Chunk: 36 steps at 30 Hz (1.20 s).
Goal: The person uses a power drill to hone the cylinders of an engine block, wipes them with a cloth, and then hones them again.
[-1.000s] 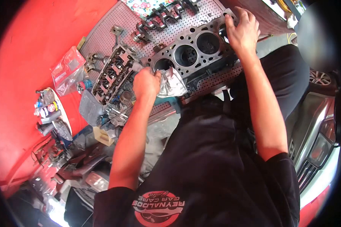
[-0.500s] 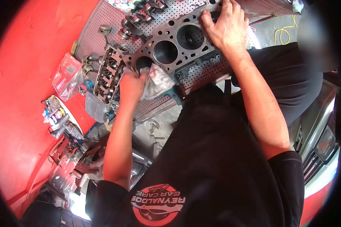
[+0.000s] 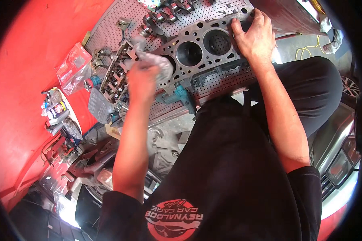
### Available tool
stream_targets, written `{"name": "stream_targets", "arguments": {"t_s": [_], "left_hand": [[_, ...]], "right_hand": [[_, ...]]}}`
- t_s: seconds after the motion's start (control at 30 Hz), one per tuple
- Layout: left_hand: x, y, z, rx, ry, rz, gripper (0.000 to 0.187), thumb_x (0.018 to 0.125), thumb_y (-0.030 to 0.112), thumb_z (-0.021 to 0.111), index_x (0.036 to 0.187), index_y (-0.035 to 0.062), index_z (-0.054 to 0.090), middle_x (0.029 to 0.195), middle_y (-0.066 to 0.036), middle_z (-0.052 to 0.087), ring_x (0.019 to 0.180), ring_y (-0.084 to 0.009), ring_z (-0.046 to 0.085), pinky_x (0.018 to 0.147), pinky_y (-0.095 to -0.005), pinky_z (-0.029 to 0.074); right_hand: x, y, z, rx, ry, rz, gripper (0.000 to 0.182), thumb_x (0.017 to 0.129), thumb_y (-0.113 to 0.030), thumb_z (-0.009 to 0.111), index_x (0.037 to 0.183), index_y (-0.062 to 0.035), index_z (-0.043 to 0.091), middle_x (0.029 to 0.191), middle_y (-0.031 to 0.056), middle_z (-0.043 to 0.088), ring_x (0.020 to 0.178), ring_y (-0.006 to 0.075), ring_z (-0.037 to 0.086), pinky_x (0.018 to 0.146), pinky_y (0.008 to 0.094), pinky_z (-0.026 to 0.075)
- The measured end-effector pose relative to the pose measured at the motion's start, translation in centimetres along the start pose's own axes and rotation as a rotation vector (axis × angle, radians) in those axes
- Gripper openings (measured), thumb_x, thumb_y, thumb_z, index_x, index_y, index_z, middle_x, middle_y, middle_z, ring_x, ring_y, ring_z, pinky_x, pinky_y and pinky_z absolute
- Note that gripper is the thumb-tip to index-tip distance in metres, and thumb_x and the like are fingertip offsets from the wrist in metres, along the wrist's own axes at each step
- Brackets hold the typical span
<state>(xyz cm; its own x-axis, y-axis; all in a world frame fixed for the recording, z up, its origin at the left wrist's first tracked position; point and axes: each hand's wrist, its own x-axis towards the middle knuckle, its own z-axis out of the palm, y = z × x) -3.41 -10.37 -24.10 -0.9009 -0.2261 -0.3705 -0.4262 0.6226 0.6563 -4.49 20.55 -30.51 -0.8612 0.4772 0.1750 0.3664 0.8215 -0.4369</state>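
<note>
My left hand (image 3: 142,78), blurred by motion, is closed on a pale, crumpled cloth (image 3: 159,64). The cloth hangs over the left end of a grey metal engine block (image 3: 203,59) and partly covers its leftmost cylinder bore. On the block's right end rests my right hand (image 3: 255,40), thumb spread from the fingers, beside the far bore. A cylinder head (image 3: 116,74) with exposed valve springs lies just left of my left hand. Near the block's front edge is a teal power tool (image 3: 181,96).
A crankshaft (image 3: 159,18) and a piston with its rod (image 3: 123,24) lie on the perforated metal table (image 3: 108,36) behind the block. Clear plastic packaging (image 3: 73,68) and a tray of bottles (image 3: 60,112) are at the left. A yellow cable (image 3: 307,50) lies at the right.
The view has shifted, so the block appears further right. My left hand has lifted the cloth up and left along the block's end, uncovering the teal tool. My right hand stays on the block.
</note>
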Motion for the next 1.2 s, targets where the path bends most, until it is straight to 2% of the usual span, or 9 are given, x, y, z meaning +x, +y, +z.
{"name": "stream_targets", "arguments": {"t_s": [0.1, 0.2, 0.23, 0.33, 0.47, 0.6, 0.7, 0.8, 1.2], "left_hand": [[-0.4, 0.3, 5.4, -0.261, 0.054, -0.073, 0.046, 0.076, -0.004, 0.068, 0.122, -0.0057, 0.06, 0.107, -0.02, 0.069, 0.095, -0.024, 0.067, 0.085, -0.0366, 0.053], [-1.6, -0.6, 7.3, -0.072, 0.287, 0.204, 0.048, 0.077, -0.007, 0.063, 0.125, -0.0036, 0.058, 0.109, -0.02, 0.068, 0.098, -0.0267, 0.068, 0.087, -0.0378, 0.053], [-2.3, -0.7, 7.0, 0.262, 0.362, 0.583, 0.05, 0.079, -0.003, 0.064, 0.129, -0.0005, 0.056, 0.102, -0.018, 0.071, 0.081, -0.0318, 0.072, 0.074, -0.0443, 0.056], [-2.7, -0.9, 2.4, 0.566, -0.287, 0.5, 0.047, 0.077, -0.001, 0.067, 0.122, 0.0064, 0.058, 0.096, -0.02, 0.07, 0.087, -0.0384, 0.071, 0.078, -0.0466, 0.056], [-0.6, 0.8, -3.6, 0.865, -0.423, 1.073, 0.029, 0.071, -0.002, 0.066, 0.099, 0.0089, 0.062, 0.081, -0.014, 0.065, 0.094, -0.0371, 0.066, 0.078, -0.0482, 0.054], [-1.9, -1.1, -9.8, 0.76, 0.045, 0.636, 0.027, 0.075, -0.002, 0.063, 0.101, 0.0065, 0.065, 0.09, -0.016, 0.07, 0.09, -0.0374, 0.067, 0.079, -0.0464, 0.053], [-1.1, -5.9, -9.7, 0.25, 0.419, 0.159, 0.032, 0.082, 0.001, 0.055, 0.11, 0.0037, 0.069, 0.101, -0.018, 0.074, 0.093, -0.0333, 0.07, 0.085, -0.0409, 0.052], [1.9, -10.5, -4.6, 0.06, 0.587, 0.365, 0.026, 0.083, 0.0, 0.058, 0.107, 0.0023, 0.067, 0.094, -0.021, 0.071, 0.087, -0.0379, 0.07, 0.082, -0.0423, 0.053], [4.1, -8.2, 5.7, -0.171, 0.476, -0.028, 0.025, 0.089, 0.011, 0.054, 0.109, 0.0025, 0.067, 0.092, -0.026, 0.072, 0.086, -0.0436, 0.071, 0.076, -0.0511, 0.054]], "right_hand": [[0.4, -0.2, -0.3, 0.017, -0.02, 0.017, 0.075, 0.085, -0.052, 0.069, 0.137, 0.0004, 0.055, 0.138, 0.019, 0.057, 0.128, 0.0353, 0.056, 0.109, 0.0469, 0.043], [0.4, -0.5, -0.6, 0.032, -0.034, 0.03, 0.075, 0.084, -0.052, 0.069, 0.134, 0.0018, 0.056, 0.135, 0.02, 0.058, 0.127, 0.0357, 0.056, 0.109, 0.0475, 0.043], [0.4, -0.4, -0.4, 0.032, -0.029, 0.029, 0.075, 0.084, -0.052, 0.069, 0.134, 0.0018, 0.057, 0.135, 0.02, 0.058, 0.127, 0.0358, 0.057, 0.108, 0.0477, 0.044], [0.3, -0.6, -0.6, 0.038, -0.057, 0.04, 0.076, 0.083, -0.053, 0.068, 0.135, 0.0021, 0.056, 0.135, 0.0205, 0.057, 0.128, 0.0361, 0.056, 0.109, 0.0467, 0.044], [0.3, -0.1, -0.5, 0.119, -0.026, 0.019, 0.07, 0.083, -0.048, 0.07, 0.135, -0.0027, 0.058, 0.138, 0.0157, 0.057, 0.129, 0.0355, 0.053, 0.112, 0.0446, 0.041], [-1.2, -0.4, -0.7, 0.043, 0.23, -0.341, 0.058, 0.086, -0.04, 0.07, 0.133, -0.0082, 0.061, 0.13, 0.0113, 0.061, 0.122, 0.0313, 0.056, 0.11, 0.0481, 0.039], [-7.0, -9.6, -4.6, 0.078, -0.613, -0.537, 0.052, 0.09, -0.038, 0.068, 0.133, -0.0099, 0.061, 0.116, 0.0135, 0.072, 0.111, 0.0352, 0.067, 0.102, 0.0465, 0.049], [-11.1, -17.0, -4.1, 0.0, -1.171, -0.462, 0.064, 0.093, -0.047, 0.062, 0.133, 0.0026, 0.058, 0.11, 0.0239, 0.073, 0.103, 0.0395, 0.072, 0.09, 0.0512, 0.056], [-9.4, -20.2, -2.0, -0.21, -1.314, -0.506, 0.044, 0.085, -0.029, 0.064, 0.113, 0.0037, 0.074, 0.121, 0.0228, 0.072, 0.115, 0.0355, 0.069, 0.099, 0.0453, 0.054]]}}
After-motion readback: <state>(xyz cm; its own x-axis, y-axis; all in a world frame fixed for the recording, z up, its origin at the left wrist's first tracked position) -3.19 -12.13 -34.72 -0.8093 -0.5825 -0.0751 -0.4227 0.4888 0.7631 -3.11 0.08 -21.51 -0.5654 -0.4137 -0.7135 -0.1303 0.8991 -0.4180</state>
